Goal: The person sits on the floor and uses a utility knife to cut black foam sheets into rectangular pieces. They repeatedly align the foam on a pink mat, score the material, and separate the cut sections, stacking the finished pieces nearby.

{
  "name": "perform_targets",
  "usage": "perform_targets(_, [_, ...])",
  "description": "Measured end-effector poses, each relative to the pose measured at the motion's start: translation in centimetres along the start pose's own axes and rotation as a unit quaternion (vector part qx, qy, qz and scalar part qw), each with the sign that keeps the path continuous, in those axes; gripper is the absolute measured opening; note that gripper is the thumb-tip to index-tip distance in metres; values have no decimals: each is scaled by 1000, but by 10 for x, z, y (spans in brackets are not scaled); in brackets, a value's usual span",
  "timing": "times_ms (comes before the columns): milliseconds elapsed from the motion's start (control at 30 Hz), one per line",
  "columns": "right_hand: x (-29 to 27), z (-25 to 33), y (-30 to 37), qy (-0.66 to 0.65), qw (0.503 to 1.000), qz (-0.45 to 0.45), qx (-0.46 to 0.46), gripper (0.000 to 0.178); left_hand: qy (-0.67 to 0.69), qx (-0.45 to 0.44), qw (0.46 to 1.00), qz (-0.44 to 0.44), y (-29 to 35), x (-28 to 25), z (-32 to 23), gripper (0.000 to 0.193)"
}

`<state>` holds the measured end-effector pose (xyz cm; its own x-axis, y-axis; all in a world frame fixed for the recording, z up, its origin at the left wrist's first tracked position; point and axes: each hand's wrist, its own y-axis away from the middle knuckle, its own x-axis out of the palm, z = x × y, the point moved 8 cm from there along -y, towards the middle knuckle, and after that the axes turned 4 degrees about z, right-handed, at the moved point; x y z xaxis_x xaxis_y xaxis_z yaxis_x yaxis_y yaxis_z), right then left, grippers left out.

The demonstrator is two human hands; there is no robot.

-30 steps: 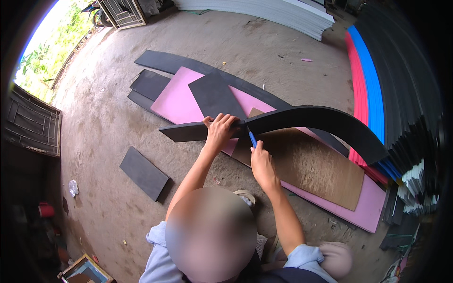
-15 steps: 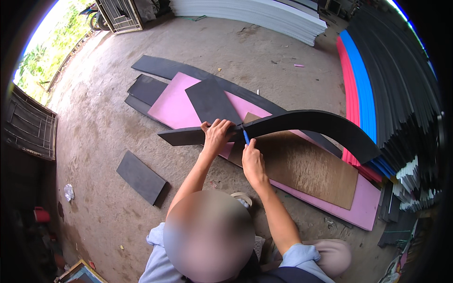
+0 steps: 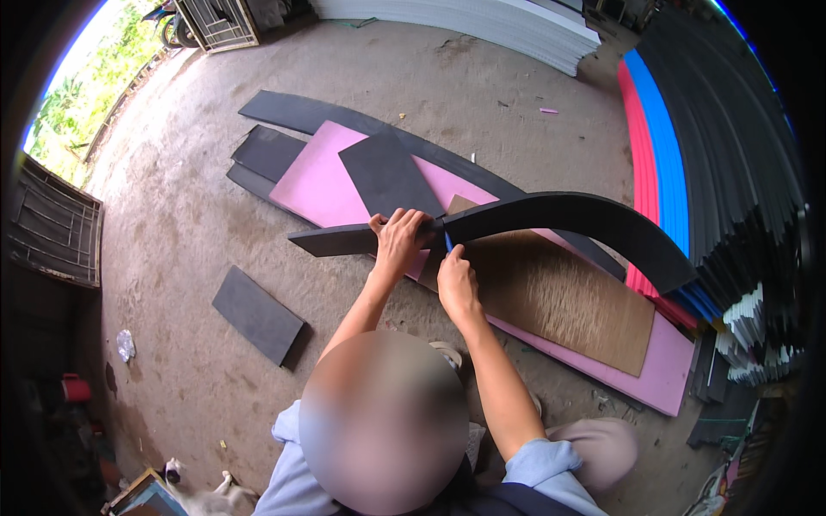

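Observation:
A long black foam strip (image 3: 568, 213) arches up off the floor, across a brown board (image 3: 559, 301) and a pink sheet (image 3: 314, 181). My left hand (image 3: 400, 239) grips the strip near its middle, fingers curled over its far edge. My right hand (image 3: 456, 282) sits just to the right of it, closed on a blue cutter (image 3: 448, 243) whose tip meets the strip's near edge. The two hands are almost touching. The cutter's blade is hidden.
A black foam rectangle (image 3: 387, 176) lies on the pink sheet, more black pieces (image 3: 267, 155) at its far left, and one alone on the concrete (image 3: 256, 314). Stacked red, blue and black sheets (image 3: 688, 155) line the right side. White sheets (image 3: 482, 21) lie at the back.
My right hand with the blue cutter has edged a little left, closer to my left hand. The left hand keeps its grip on the strip.

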<state>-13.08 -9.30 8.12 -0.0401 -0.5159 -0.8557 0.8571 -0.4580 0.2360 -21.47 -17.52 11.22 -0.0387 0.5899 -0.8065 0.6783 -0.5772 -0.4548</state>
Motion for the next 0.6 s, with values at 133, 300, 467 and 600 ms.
perform_targets(133, [1, 2, -5, 1, 1000, 13, -2, 13, -5, -1, 1000, -12, 0, -3, 4, 20])
perform_targets(300, [2, -4, -10, -4, 1000, 14, -11, 16, 7, -13, 1000, 8, -6, 4, 6, 22])
perform_targets(467, [0, -8, -7, -39, 999, 33, -17, 19, 79, -67, 994, 14, -17, -2, 5, 26])
perform_targets(600, [-1, -7, -8, -24, 999, 14, -32, 21, 55, -88, 994, 34, -21, 3, 5, 18])
